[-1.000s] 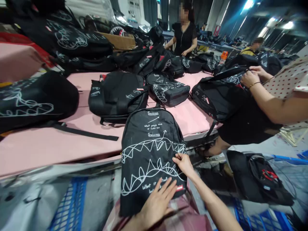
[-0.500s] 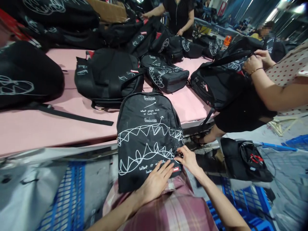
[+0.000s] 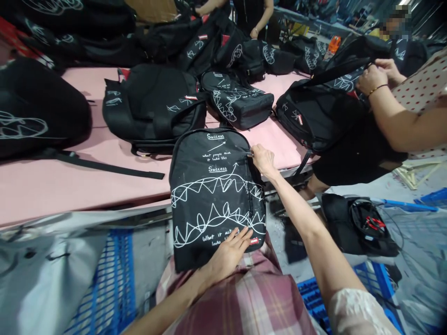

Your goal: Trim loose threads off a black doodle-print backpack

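A black backpack (image 3: 209, 214) with white lettering and looping white lines leans upright against the pink table edge, its base at my lap. My left hand (image 3: 232, 246) lies flat on its lower front, fingers stretched out beside a small red label (image 3: 254, 241). At the bag's upper right edge, by the top of a vertical side seam or zipper, my right hand (image 3: 262, 159) is closed. Its fingers pinch a small, slim dark thing with a shiny tip, too small to name surely.
More black backpacks (image 3: 153, 104) lie across the pink table (image 3: 115, 184). A co-worker's hands (image 3: 379, 77) hold a backpack strap at the right; another person stands behind. Blue plastic crates (image 3: 111, 279) flank me below. A dark bundle with a coiled cable (image 3: 366, 216) sits at the right.
My right hand has moved up along the bag's right side, from near the red label to the upper edge. My left hand stays flat on the lower front.
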A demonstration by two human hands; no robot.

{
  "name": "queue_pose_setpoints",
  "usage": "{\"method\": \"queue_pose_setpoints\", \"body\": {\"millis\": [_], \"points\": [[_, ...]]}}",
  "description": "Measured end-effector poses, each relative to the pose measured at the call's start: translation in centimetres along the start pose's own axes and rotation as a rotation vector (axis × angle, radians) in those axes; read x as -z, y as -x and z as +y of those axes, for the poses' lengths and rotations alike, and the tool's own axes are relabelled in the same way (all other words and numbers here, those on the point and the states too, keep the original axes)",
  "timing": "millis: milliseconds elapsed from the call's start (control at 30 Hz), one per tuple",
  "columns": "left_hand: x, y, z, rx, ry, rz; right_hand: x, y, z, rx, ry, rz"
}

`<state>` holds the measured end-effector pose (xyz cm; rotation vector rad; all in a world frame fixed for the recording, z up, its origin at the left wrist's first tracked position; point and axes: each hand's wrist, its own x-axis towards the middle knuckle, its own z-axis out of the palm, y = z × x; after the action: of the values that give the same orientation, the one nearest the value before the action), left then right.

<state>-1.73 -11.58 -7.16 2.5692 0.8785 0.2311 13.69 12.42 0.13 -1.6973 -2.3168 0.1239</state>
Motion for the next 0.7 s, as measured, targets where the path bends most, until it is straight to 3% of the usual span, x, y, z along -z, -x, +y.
{"method": "queue_pose_setpoints", "body": {"millis": [67, 167, 267, 400, 500, 567, 700], "points": [[-0.1, 0.1, -0.1, 0.026, 0.010, 0.020, -0.2, -1.5, -0.2, -0.013, -0.072, 0.006], [-0.2, 0.5, 0.0, 0.104, 0.032, 0.081, -0.8, 0.2, 0.7, -0.037, -0.302, 0.092], [0.3, 0.8, 0.5, 0.256, 0.046, 0.131, -1.4, 5.4, 2.9, -0.152, -0.588, 0.162], [1.5, 0.3, 0.9, 0.359, 0.051, 0.075, -2.6, 15.7, 4.4, -0.437, -0.765, -0.004], [1.9, -0.2, 0.6, 0.326, 0.068, 0.082, -4.3, 23.2, 2.6, -0.599, -0.972, -0.119], [1.8, -0.1, 0.3, 0.300, 0.069, 0.127, -5.7, 26.5, 0.3, -0.710, -1.145, -0.153], [1.3, 0.0, 0.3, 0.280, 0.029, 0.184, -7.2, 27.9, -3.7, -0.824, -1.318, 0.016]]}}
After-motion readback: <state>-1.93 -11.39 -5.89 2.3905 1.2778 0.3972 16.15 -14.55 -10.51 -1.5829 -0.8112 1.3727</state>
